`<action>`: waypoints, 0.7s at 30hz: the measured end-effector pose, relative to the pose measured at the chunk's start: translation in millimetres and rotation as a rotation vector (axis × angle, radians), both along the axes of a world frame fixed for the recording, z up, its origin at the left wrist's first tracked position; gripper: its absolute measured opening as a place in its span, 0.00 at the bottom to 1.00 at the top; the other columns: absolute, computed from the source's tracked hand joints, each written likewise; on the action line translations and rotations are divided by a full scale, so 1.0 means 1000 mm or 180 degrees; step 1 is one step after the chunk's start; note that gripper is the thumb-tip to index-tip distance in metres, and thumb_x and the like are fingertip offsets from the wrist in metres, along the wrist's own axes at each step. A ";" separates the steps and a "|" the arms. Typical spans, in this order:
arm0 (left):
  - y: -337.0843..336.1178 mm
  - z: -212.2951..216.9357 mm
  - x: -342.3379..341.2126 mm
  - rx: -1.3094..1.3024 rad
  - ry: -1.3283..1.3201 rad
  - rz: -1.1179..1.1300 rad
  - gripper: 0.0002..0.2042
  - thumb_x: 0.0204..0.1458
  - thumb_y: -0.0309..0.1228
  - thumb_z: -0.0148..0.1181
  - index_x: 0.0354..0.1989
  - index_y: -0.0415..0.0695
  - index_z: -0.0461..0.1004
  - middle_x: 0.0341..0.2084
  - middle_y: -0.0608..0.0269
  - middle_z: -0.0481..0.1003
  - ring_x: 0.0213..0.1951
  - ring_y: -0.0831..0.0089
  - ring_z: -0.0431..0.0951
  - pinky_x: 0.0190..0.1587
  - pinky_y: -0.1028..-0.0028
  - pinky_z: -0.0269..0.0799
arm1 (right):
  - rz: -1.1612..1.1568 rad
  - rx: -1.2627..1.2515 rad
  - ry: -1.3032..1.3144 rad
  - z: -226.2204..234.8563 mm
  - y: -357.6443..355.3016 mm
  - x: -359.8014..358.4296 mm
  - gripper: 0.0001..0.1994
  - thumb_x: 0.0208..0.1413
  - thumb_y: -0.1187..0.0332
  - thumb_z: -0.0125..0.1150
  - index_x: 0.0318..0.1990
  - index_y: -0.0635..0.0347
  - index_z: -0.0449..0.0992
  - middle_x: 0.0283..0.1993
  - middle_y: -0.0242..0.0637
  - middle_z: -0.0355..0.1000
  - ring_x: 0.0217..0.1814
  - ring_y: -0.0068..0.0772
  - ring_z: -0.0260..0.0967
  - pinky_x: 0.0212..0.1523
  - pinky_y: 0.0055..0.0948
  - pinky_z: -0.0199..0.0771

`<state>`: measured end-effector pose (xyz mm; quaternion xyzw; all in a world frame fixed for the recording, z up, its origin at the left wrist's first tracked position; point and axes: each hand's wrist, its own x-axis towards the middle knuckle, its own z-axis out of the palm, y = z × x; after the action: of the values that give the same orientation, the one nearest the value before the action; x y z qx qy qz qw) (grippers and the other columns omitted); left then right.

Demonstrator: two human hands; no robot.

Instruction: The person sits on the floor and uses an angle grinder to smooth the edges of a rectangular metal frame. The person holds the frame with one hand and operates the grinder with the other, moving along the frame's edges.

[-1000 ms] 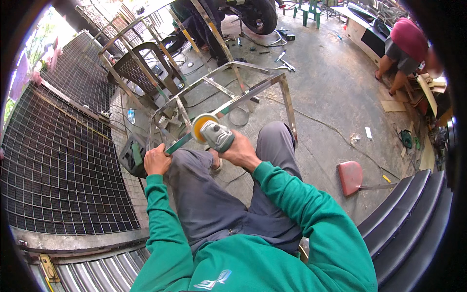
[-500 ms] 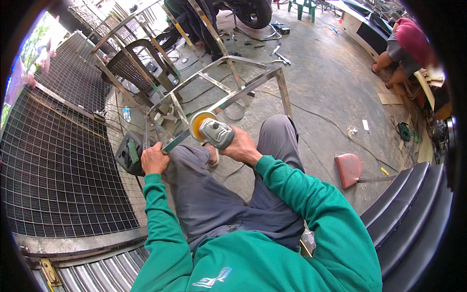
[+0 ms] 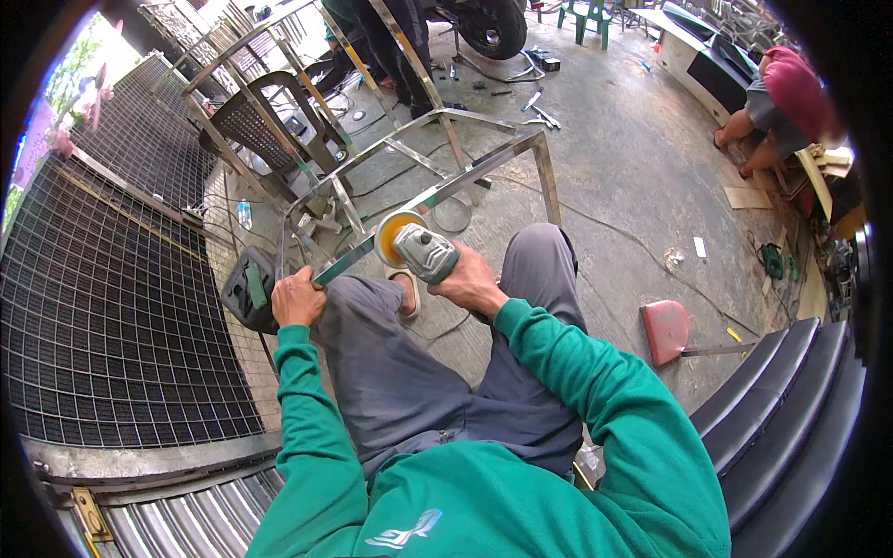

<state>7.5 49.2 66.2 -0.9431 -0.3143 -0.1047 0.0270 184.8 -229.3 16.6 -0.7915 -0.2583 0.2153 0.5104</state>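
My right hand point(image 3: 471, 282) is closed round the body of an angle grinder point(image 3: 426, 254). Its round yellow-orange disc point(image 3: 392, 244) is at the near bar of a bare metal frame point(image 3: 479, 167); exact contact is hard to tell. At the near left corner of that frame, my left hand point(image 3: 298, 296) has its fingers wrapped round the metal tube. The bar slants from my left hand up to the right, over my left knee. Welded square tubes form the frame, with uprights rising at the far side.
A dark plastic case point(image 3: 249, 288) lies left of my left hand. Behind the frame stands a brown plastic chair point(image 3: 265, 126). A red padded piece point(image 3: 666, 331) rests on the floor at right, near black padded slats point(image 3: 758, 409). Cables cross the floor. Two other people work farther off.
The grinder has shifted slightly to the right along the bar, with my right hand on it. My left hand keeps its hold on the frame. The whole view has moved a little.
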 end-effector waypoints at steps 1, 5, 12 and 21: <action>0.001 0.000 0.001 0.0000 -0.0013 0.0014 0.07 0.46 0.32 0.65 0.31 0.43 0.77 0.29 0.41 0.81 0.36 0.39 0.81 0.42 0.47 0.75 | -0.0027 0.0129 0.0038 -0.001 0.000 0.001 0.34 0.38 0.59 0.82 0.55 0.62 0.77 0.49 0.50 0.82 0.53 0.50 0.81 0.53 0.40 0.79; 0.007 -0.001 0.001 0.0089 0.0075 0.0058 0.07 0.47 0.33 0.64 0.31 0.43 0.78 0.30 0.41 0.81 0.37 0.39 0.81 0.43 0.47 0.75 | -0.0389 0.0473 0.0506 -0.009 0.009 0.011 0.31 0.39 0.65 0.81 0.54 0.62 0.78 0.48 0.43 0.83 0.50 0.40 0.81 0.52 0.36 0.78; 0.008 0.008 0.007 -0.0073 -0.0009 0.0088 0.08 0.47 0.34 0.65 0.31 0.43 0.78 0.30 0.41 0.81 0.38 0.39 0.82 0.43 0.46 0.76 | -0.0201 0.0251 0.0484 -0.006 0.005 0.008 0.28 0.36 0.63 0.81 0.48 0.62 0.82 0.45 0.44 0.84 0.47 0.41 0.82 0.49 0.38 0.79; 0.020 0.000 0.006 -0.0048 0.0007 0.0097 0.09 0.48 0.36 0.66 0.32 0.44 0.78 0.30 0.41 0.81 0.39 0.38 0.81 0.42 0.45 0.76 | -0.0438 0.0733 0.0874 -0.005 0.009 0.011 0.26 0.36 0.63 0.81 0.45 0.64 0.82 0.42 0.40 0.83 0.44 0.34 0.81 0.48 0.35 0.79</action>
<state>13.4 68.7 66.2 -0.9385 -0.3295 -0.1009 0.0217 195.7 -220.5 12.1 -0.7068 -0.1544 0.2549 0.6416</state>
